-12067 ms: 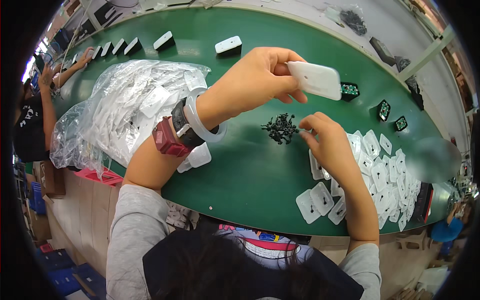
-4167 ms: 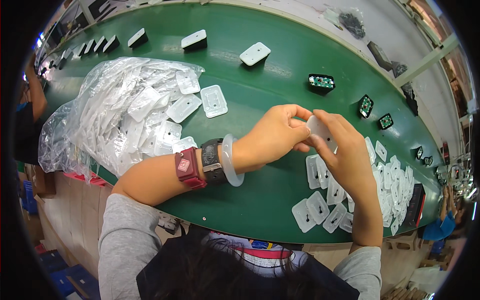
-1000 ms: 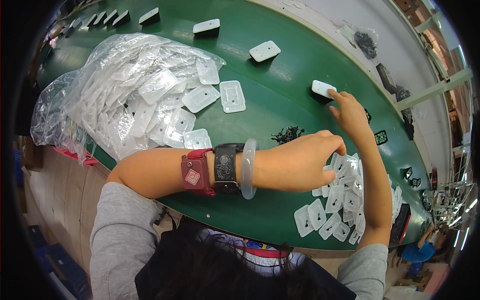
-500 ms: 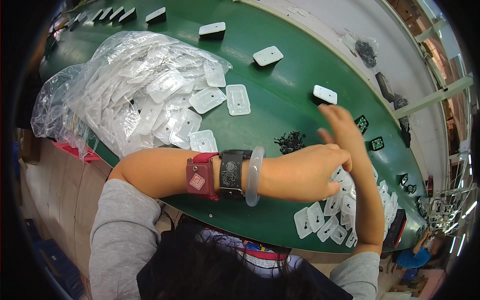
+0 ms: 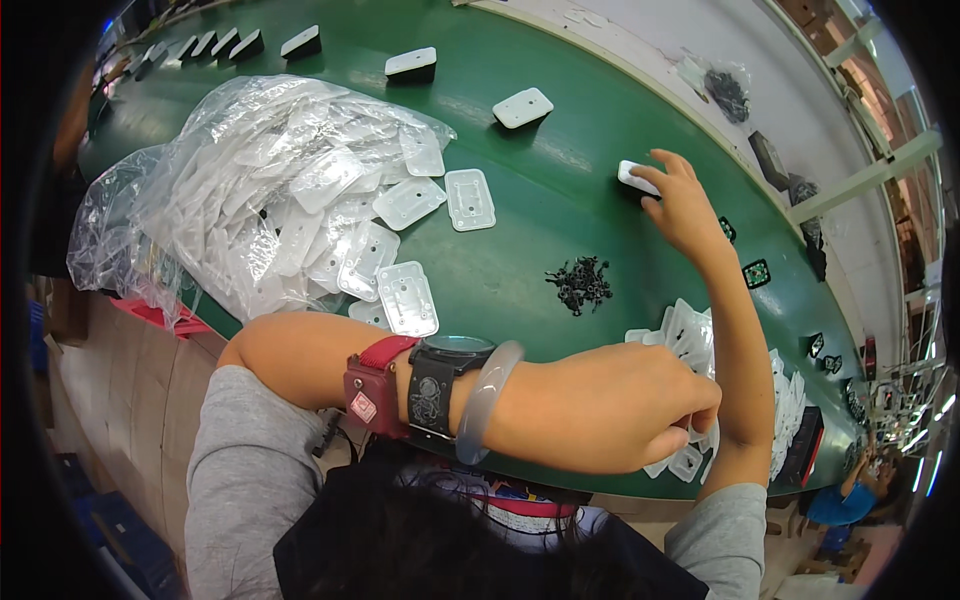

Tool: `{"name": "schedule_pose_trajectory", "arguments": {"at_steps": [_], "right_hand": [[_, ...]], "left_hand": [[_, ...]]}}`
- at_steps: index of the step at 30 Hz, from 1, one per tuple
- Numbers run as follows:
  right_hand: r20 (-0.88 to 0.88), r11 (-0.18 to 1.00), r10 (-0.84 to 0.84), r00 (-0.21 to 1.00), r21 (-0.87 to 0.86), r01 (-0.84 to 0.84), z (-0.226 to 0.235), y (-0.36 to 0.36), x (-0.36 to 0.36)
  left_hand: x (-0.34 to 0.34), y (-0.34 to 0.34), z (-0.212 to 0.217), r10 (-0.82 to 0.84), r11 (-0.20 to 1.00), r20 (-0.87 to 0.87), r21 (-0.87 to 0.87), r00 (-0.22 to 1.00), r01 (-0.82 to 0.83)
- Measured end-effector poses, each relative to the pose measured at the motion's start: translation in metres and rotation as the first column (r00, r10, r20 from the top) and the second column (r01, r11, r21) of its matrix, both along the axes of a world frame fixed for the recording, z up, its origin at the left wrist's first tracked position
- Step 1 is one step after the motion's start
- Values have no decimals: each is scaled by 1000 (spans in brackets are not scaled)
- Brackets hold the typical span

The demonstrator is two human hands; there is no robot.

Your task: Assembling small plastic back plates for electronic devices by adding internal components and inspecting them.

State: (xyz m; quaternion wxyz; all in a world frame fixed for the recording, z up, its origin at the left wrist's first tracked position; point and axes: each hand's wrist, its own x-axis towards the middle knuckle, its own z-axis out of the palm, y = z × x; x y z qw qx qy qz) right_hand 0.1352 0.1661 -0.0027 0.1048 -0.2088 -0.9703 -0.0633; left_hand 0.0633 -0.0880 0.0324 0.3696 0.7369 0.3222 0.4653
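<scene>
My left hand (image 5: 625, 412) hovers above the right-hand pile of translucent white plastic covers (image 5: 690, 335). Its fingers are curled together, and whatever they pinch is hidden from me. My right arm extends past it to a small box with a white top and black sides (image 5: 637, 178). There my right hand (image 5: 688, 205) has thumb and fingers spread around the box's near right end, one finger apparently touching the white top. A heap of small black parts (image 5: 580, 284) lies on the green table (image 5: 530, 240), left of my right forearm.
A large clear bag (image 5: 250, 110) spills many white covers on the left, with a few loose covers (image 5: 470, 199) beside it. Similar white-topped boxes (image 5: 523, 108) stand in a spaced row along the back. Small green circuit boards in black housings (image 5: 757, 273) lie at the right.
My right hand has moved up and left to the white-topped box. My left hand has come nearer to my body, uncovering the black parts more. The view has shifted slightly.
</scene>
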Motion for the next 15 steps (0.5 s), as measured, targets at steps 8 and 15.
{"name": "schedule_pose_trajectory", "arguments": {"at_steps": [8, 15], "right_hand": [[-64, 898, -2, 998, -440, -27, -19, 30, -7], [-357, 871, 58, 932, -438, -222, -15, 16, 1]], "left_hand": [[-7, 4, -2, 41, 999, -50, -10, 998, -41], [-26, 36, -9, 475, 873, 69, 93, 878, -479]]}}
